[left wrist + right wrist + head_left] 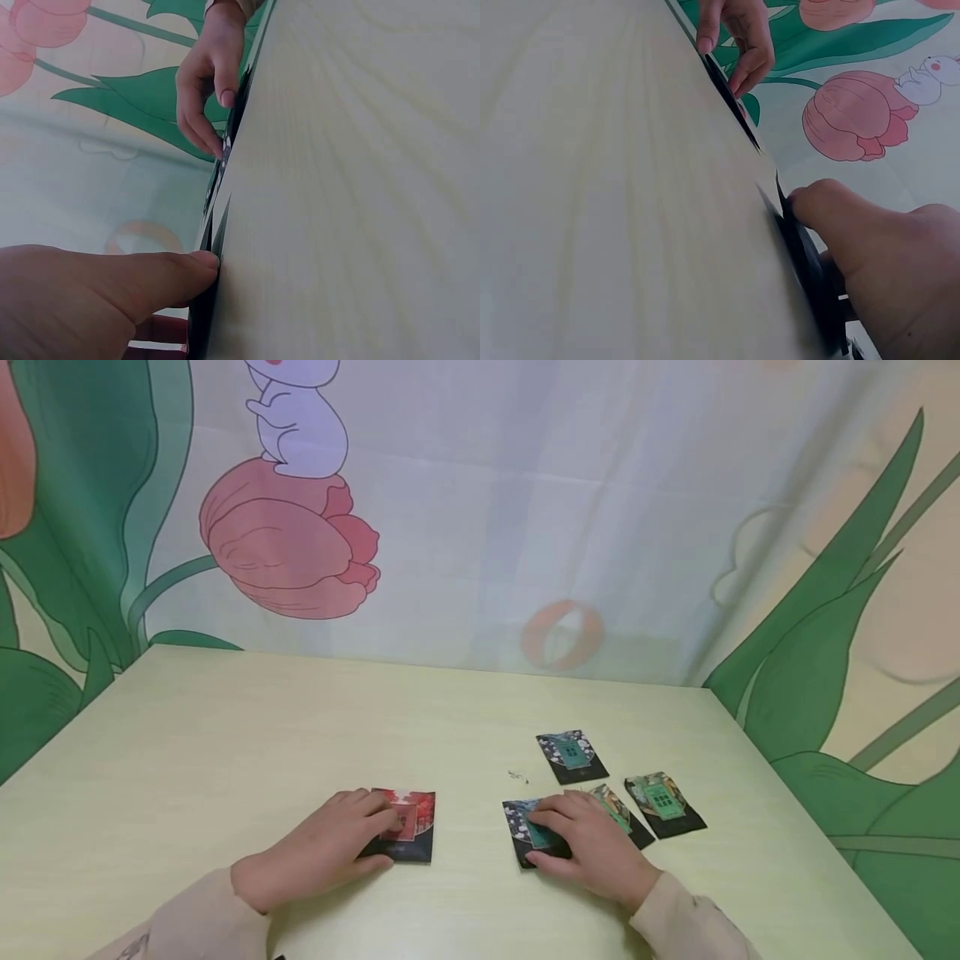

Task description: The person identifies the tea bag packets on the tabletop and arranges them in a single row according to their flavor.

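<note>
In the head view, my left hand holds a small flat packet with a red, dark-bottomed front, fingers over its top and thumb at its near edge. My right hand grips a similar blue-and-black flowered packet the same way. That packet's corner stands slightly off the table in the right wrist view, where the thumb presses its edge. Partly hidden behind the right hand lies a green-labelled packet. Another green-labelled packet lies to its right, and a second blue flowered packet farther back.
The pale wooden table runs back to a printed curtain with tulips, leaves and a rabbit. Small dark marks show on the tabletop between the packets. Beige sleeves cover both forearms.
</note>
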Tool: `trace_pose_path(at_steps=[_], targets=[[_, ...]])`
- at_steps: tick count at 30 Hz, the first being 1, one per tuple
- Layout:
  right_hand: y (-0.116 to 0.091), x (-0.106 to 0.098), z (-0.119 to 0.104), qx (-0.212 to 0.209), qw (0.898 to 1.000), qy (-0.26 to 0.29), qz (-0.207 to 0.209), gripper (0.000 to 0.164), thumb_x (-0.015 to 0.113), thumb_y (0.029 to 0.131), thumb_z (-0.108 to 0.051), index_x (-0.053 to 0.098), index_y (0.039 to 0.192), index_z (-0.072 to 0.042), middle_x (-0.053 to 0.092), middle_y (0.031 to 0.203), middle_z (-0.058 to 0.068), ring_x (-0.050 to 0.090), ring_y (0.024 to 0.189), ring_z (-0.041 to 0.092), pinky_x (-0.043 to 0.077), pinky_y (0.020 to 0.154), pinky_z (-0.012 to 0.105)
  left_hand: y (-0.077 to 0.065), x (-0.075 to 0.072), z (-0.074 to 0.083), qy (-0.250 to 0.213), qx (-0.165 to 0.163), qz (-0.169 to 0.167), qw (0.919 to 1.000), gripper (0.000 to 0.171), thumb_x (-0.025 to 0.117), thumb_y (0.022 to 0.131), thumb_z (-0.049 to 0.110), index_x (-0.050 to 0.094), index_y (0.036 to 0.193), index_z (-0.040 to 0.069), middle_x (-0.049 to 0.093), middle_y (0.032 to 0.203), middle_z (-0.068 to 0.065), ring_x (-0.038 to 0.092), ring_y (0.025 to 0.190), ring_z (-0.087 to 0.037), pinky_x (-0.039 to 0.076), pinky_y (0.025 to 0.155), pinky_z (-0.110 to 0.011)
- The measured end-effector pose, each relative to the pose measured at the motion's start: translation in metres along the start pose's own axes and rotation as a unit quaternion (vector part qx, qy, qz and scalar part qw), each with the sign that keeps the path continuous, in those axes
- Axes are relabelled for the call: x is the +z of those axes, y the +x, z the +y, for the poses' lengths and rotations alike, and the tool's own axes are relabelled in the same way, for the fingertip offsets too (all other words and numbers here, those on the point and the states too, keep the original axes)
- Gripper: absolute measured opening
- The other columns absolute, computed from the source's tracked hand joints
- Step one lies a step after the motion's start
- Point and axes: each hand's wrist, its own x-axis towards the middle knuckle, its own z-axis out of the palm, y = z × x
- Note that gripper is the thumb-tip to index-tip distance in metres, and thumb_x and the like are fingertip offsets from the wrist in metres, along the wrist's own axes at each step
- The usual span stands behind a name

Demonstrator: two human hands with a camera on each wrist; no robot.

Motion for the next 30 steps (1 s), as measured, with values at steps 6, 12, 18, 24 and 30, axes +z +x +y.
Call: trace_pose_path(at_steps=[6, 12, 18, 24, 30], targets=[[0.009, -0.002, -0.008, 0.011, 1.000, -0.012, -0.010, 0.045, 0.064, 0.086, -0.052, 0.069, 0.116, -0.018, 0.065, 0.114, -0.004, 0.057, 0.108, 0.015, 0.041, 0.105, 0.042, 0.000, -0.001, 0.001, -0.011, -0.002, 0.002, 0.9999, 0.036, 0.077, 0.080, 0.031, 0.064, 0.111, 0.017, 0.062, 0.112, 0.000, 0.058, 0.106, -0.021, 0.047, 0.094, -0.043], [0.017, 0.000, -0.016, 0.024, 0.999, -0.027, -0.022, 0.045, 0.062, 0.088, -0.052, 0.069, 0.116, -0.017, 0.066, 0.113, -0.001, 0.059, 0.107, 0.018, 0.042, 0.104, 0.044, 0.000, -0.002, 0.001, -0.008, -0.001, -0.005, 1.0000, 0.039, 0.077, 0.080, 0.031, 0.064, 0.114, 0.016, 0.061, 0.114, -0.001, 0.057, 0.109, -0.022, 0.048, 0.093, -0.043], [0.024, 0.002, -0.024, 0.035, 0.998, -0.038, -0.030, 0.047, 0.062, 0.087, -0.052, 0.069, 0.116, -0.015, 0.066, 0.115, 0.001, 0.059, 0.108, 0.020, 0.043, 0.104, 0.044, 0.000, -0.002, 0.001, -0.005, -0.010, -0.014, 0.9998, 0.041, 0.077, 0.080, 0.031, 0.063, 0.116, 0.016, 0.061, 0.112, -0.001, 0.057, 0.105, -0.021, 0.048, 0.093, -0.044], [0.032, 0.003, -0.034, 0.033, 0.998, -0.038, -0.032, 0.048, 0.061, 0.088, -0.051, 0.068, 0.116, -0.013, 0.066, 0.115, 0.002, 0.059, 0.107, 0.021, 0.043, 0.104, 0.041, 0.000, 0.000, 0.000, -0.003, -0.010, -0.013, 0.9999, 0.039, 0.077, 0.080, 0.031, 0.064, 0.113, 0.016, 0.061, 0.109, 0.000, 0.057, 0.102, -0.019, 0.049, 0.093, -0.042], [0.040, 0.006, -0.044, 0.030, 0.999, -0.025, -0.033, 0.047, 0.061, 0.089, -0.050, 0.068, 0.116, -0.012, 0.065, 0.114, 0.003, 0.058, 0.108, 0.021, 0.043, 0.103, 0.041, 0.001, 0.001, 0.000, -0.007, -0.009, -0.009, 0.9999, 0.032, 0.078, 0.079, 0.030, 0.064, 0.105, 0.017, 0.060, 0.106, 0.002, 0.056, 0.098, -0.017, 0.049, 0.093, -0.041]])
